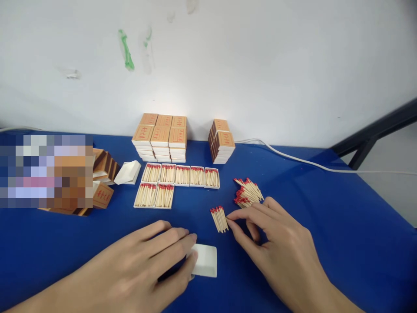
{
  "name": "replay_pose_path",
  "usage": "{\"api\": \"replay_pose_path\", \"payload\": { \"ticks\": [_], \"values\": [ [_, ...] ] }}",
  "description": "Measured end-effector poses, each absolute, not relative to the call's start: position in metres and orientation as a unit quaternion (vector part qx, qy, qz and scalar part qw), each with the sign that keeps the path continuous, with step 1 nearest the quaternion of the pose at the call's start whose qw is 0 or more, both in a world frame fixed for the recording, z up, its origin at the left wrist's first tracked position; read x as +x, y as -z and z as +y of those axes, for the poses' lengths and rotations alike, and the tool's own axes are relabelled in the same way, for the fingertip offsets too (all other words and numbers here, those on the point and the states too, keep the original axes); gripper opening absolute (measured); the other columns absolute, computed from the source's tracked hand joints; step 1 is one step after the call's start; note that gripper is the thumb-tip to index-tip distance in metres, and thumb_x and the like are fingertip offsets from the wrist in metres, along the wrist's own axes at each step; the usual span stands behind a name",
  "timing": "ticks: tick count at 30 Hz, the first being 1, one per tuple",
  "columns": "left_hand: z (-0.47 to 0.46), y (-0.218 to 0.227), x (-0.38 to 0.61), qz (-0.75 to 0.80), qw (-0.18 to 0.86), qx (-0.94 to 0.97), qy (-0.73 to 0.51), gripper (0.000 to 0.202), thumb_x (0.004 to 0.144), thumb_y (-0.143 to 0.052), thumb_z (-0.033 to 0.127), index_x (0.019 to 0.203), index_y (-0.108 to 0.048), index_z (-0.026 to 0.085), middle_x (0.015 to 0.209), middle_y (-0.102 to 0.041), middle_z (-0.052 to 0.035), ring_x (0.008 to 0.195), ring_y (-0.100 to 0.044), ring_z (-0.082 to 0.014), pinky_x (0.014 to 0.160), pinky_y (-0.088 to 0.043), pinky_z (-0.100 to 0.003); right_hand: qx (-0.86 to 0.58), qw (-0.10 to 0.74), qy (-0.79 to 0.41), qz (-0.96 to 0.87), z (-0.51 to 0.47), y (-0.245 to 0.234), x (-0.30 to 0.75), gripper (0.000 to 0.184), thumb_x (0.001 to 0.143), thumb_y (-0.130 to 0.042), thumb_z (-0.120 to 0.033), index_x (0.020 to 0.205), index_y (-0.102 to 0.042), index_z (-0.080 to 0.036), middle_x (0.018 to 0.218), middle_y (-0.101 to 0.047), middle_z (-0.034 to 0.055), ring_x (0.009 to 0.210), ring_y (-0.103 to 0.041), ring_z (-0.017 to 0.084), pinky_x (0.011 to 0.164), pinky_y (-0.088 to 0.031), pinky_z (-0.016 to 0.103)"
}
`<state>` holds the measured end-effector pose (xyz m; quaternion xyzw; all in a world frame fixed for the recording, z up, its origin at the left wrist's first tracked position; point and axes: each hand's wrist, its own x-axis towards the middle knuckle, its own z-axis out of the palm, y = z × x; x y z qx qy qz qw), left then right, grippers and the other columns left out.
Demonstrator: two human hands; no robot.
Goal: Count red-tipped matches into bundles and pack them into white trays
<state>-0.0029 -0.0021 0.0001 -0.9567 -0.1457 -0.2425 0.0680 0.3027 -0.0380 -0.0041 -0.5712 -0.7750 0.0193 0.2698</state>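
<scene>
My left hand [153,261] lies on the blue table with its fingers closed on an empty white matchbox tray [205,261]. My right hand [273,243] rests to the right of it, thumb and fingertips pressed against a small bundle of red-tipped matches [219,218] lying on the table. A looser pile of matches [248,192] lies just beyond my right hand.
Several filled white trays [176,182] sit in two rows in the middle. Stacks of orange matchboxes [161,137] and a second stack [221,141] stand by the white wall. Loose box sleeves [104,174] lie at left, with an empty tray [127,172]. A white cable [293,158] runs at right.
</scene>
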Motion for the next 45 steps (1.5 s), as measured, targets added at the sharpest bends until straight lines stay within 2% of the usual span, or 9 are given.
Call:
{"api": "replay_pose_path", "payload": {
  "ticks": [5,8,11,14,17,20,28,35,45],
  "values": [
    [-0.003,0.001,-0.003,-0.14,0.063,-0.957,0.248,0.037,0.124,-0.047,0.016,0.125,-0.084,0.019,0.132,-0.087,-0.0081,0.125,-0.075,-0.025,0.12,-0.052,-0.042,-0.584,0.296,-0.016,-0.756,-0.037,0.0,0.302,0.017,0.116,-0.074,-0.03,0.101,-0.083,-0.03,0.074,-0.065,-0.0014,0.074,-0.062,0.021,0.069,-0.054,0.037],
    [-0.004,0.001,-0.004,-0.143,0.064,-0.956,0.248,0.032,0.122,-0.052,0.016,0.124,-0.084,0.018,0.133,-0.087,-0.0084,0.127,-0.075,-0.0243,0.119,-0.055,-0.04,-0.597,0.314,0.064,-0.735,-0.026,-0.002,0.314,0.013,0.115,-0.073,-0.034,0.114,-0.085,-0.028,0.1,-0.075,0.008,0.092,-0.067,0.027,0.084,-0.059,0.044],
    [-0.003,0.003,-0.004,-0.143,0.068,-0.956,0.248,0.03,0.121,-0.055,0.018,0.126,-0.085,0.018,0.134,-0.086,-0.0094,0.127,-0.075,-0.025,0.119,-0.057,-0.041,-0.6,0.256,0.101,-0.751,-0.008,0.002,0.335,0.055,0.112,-0.072,-0.059,0.153,-0.077,-0.022,0.127,-0.069,0.0196,0.113,-0.066,0.039,0.099,-0.062,0.059],
    [-0.003,0.008,-0.004,-0.138,0.068,-0.954,0.256,0.028,0.121,-0.057,0.018,0.126,-0.085,0.017,0.132,-0.086,-0.0109,0.127,-0.077,-0.0261,0.118,-0.059,-0.043,-0.601,0.183,0.067,-0.775,0.008,0.009,0.351,0.079,0.111,-0.067,-0.082,0.163,-0.07,-0.022,0.135,-0.063,0.0211,0.119,-0.069,0.041,0.094,-0.066,0.057],
    [-0.002,0.01,-0.004,-0.133,0.065,-0.953,0.265,0.024,0.119,-0.062,0.017,0.125,-0.085,0.015,0.13,-0.086,-0.0126,0.127,-0.078,-0.0277,0.116,-0.061,-0.044,-0.597,0.169,0.017,-0.784,0.014,0.012,0.353,0.07,0.113,-0.061,-0.084,0.154,-0.072,-0.029,0.133,-0.06,0.0154,0.106,-0.071,0.032,0.084,-0.066,0.048],
    [-0.001,0.01,-0.003,-0.129,0.062,-0.953,0.269,0.022,0.117,-0.065,0.016,0.125,-0.084,0.014,0.128,-0.086,-0.0137,0.124,-0.079,-0.0278,0.111,-0.063,-0.044,-0.588,0.173,0.023,-0.79,0.015,0.014,0.347,0.068,0.113,-0.06,-0.085,0.149,-0.073,-0.029,0.133,-0.058,0.0154,0.112,-0.068,0.035,0.078,-0.063,0.045],
    [0.0,0.009,-0.004,-0.124,0.059,-0.952,0.272,0.021,0.116,-0.064,0.015,0.125,-0.084,0.014,0.126,-0.086,-0.0139,0.122,-0.079,-0.0275,0.109,-0.064,-0.044,-0.576,0.21,0.018,-0.79,0.027,0.017,0.343,0.054,0.113,-0.063,-0.078,0.125,-0.067,-0.025,0.124,-0.056,0.0127,0.114,-0.055,0.035,0.103,-0.053,0.056],
    [-0.002,0.012,-0.005,-0.121,0.059,-0.952,0.273,0.021,0.116,-0.065,0.015,0.127,-0.083,0.013,0.127,-0.086,-0.014,0.125,-0.079,-0.0282,0.111,-0.065,-0.045,-0.568,0.202,-0.039,-0.797,0.037,0.016,0.337,0.04,0.115,-0.064,-0.065,0.1,-0.058,-0.028,0.108,-0.057,0.0058,0.102,-0.049,0.03,0.092,-0.04,0.047],
    [-0.002,0.018,-0.005,-0.121,0.056,-0.951,0.281,0.02,0.115,-0.066,0.014,0.126,-0.083,0.013,0.128,-0.086,-0.0146,0.123,-0.079,-0.0294,0.108,-0.065,-0.046,-0.59,0.21,-0.072,-0.777,0.033,0.021,0.328,0.036,0.12,-0.059,-0.053,0.096,-0.05,-0.029,0.104,-0.058,0.0052,0.099,-0.05,0.029,0.094,-0.043,0.046]
  ]
}}
